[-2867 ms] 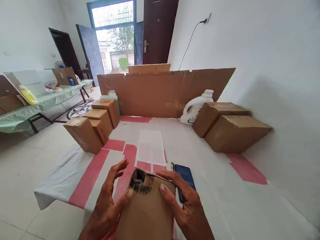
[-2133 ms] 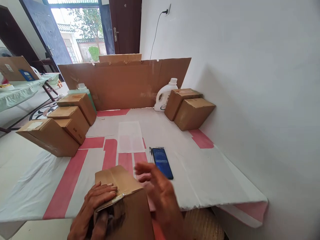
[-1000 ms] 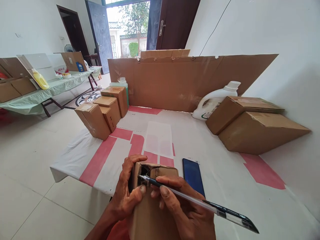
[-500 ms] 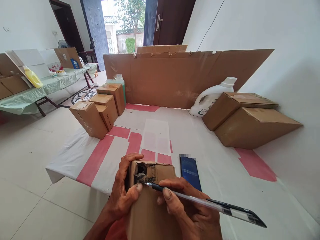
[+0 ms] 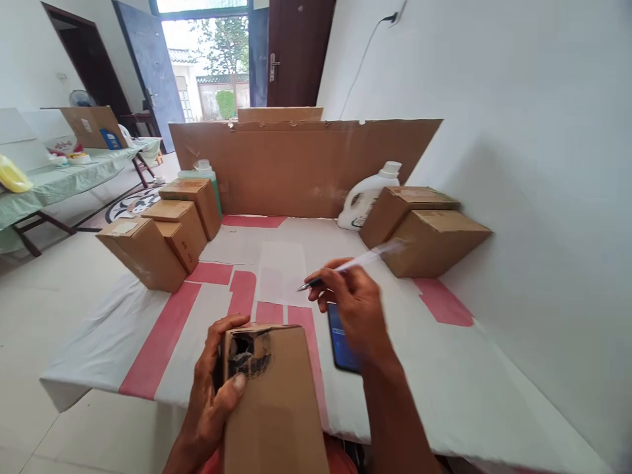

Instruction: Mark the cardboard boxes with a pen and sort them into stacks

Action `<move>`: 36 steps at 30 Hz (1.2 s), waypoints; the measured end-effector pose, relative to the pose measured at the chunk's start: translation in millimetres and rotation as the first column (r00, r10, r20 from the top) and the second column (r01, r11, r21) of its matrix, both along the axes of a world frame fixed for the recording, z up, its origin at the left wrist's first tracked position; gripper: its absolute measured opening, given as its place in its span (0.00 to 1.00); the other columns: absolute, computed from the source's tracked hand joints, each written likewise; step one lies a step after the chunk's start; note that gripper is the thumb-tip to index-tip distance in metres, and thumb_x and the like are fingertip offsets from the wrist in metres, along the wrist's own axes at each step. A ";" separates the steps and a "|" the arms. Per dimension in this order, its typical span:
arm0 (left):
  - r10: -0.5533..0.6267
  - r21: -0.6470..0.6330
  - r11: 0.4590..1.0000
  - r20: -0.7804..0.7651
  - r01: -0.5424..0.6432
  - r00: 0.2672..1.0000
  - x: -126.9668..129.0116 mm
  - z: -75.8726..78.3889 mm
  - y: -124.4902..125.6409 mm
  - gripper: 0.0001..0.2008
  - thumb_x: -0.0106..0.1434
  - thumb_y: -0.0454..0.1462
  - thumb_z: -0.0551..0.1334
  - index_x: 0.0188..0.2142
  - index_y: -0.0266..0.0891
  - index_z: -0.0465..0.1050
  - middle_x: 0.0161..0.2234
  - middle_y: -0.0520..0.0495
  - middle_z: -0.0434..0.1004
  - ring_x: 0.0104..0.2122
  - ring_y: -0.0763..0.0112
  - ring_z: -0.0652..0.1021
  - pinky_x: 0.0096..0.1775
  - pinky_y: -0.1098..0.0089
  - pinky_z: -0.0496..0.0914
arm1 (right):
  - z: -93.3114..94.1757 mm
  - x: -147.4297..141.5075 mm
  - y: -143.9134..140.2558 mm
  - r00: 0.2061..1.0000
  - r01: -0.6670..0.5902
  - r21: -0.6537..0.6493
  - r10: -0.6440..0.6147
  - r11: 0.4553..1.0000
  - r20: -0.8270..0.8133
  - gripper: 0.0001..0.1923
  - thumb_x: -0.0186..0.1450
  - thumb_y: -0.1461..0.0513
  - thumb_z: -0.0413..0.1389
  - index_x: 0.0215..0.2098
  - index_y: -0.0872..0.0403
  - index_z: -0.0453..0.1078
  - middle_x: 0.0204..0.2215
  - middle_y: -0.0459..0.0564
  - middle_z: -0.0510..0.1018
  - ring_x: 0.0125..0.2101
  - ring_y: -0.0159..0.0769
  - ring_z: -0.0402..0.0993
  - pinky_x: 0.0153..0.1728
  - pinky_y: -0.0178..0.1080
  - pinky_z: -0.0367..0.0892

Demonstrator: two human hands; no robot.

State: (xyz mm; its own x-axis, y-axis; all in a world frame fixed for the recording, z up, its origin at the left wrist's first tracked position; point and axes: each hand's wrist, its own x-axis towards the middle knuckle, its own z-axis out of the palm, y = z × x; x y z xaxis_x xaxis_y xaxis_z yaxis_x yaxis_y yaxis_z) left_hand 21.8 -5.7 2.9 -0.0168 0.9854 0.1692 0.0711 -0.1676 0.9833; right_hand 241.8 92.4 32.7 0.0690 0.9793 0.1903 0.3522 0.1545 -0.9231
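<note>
My left hand grips the left side of a brown cardboard box, its thumb lying on the near face. Close to that thumb, the box's upper left corner has a torn hole ringed by black scribbled ink. Above the table and beyond the box, my right hand holds a pen, fingers pinched near the tip. The pen point faces left and is apart from the box; its rear end is blurred. Below my right hand a dark phone lies on the table, partly covered by the wrist.
Several cardboard boxes stand at the table's left edge, by a jug of green liquid. At right, a white detergent jug stands beside two boxes near the wall. A tall cardboard panel spans the back.
My right hand has lifted the pen off the box and moved it up and away over the table. My left hand still grips the box. The whole view has shifted.
</note>
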 end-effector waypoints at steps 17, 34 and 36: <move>0.069 -0.139 0.988 0.044 -0.062 0.997 -1.7 2.5 0.0 0.38 0.57 0.60 0.64 0.61 0.45 0.68 0.50 0.43 0.80 0.45 0.51 0.80 0.39 0.63 0.74 | -120.2 15.9 -33.3 0.639 0.491 -0.292 -0.111 0.821 0.761 0.21 0.75 0.56 0.53 0.60 0.62 0.66 0.60 0.72 0.70 0.62 0.60 0.67 0.55 0.51 0.66; 0.056 -0.144 0.989 0.112 -0.040 0.992 -2.4 0.5 -1.8 0.37 0.59 0.59 0.62 0.62 0.44 0.65 0.52 0.43 0.78 0.46 0.52 0.79 0.43 0.63 0.72 | -113.0 58.0 -79.4 0.896 0.151 -0.465 -0.320 0.872 -0.309 0.29 0.66 0.47 0.62 0.56 0.57 0.71 0.48 0.58 0.85 0.47 0.50 0.84 0.48 0.49 0.79; 0.046 -0.132 0.991 0.109 -0.031 0.993 -2.1 -0.3 0.7 0.36 0.59 0.58 0.63 0.62 0.44 0.65 0.52 0.43 0.78 0.45 0.52 0.79 0.43 0.62 0.72 | -82.8 50.9 -96.1 0.720 0.037 -0.435 -0.326 0.900 -0.613 0.32 0.60 0.48 0.70 0.55 0.56 0.73 0.53 0.60 0.83 0.46 0.51 0.84 0.48 0.51 0.80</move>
